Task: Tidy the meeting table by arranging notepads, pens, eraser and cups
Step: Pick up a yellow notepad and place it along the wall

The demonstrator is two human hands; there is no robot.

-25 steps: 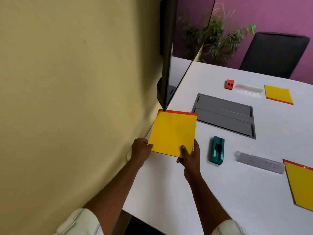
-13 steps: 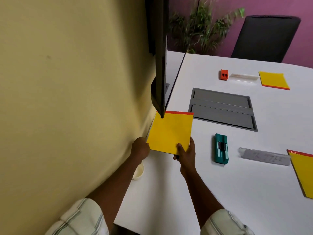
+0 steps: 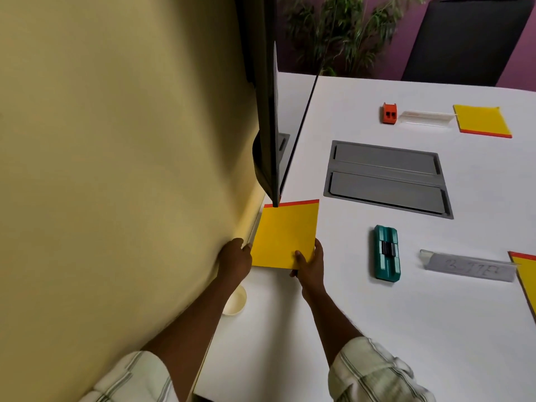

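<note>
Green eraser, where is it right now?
In the head view, the green eraser lies on the white table, between the yellow notepad by the wall and the grey name stand, just nearer than the grey hatch.

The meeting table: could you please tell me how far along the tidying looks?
Seemingly done: the far notepad is lined up with the orange block. In hand: left hand and right hand hold the near notepad at the wall edge. Left: the cup by the left forearm, the teal block, the skewed notepad at right.
</note>
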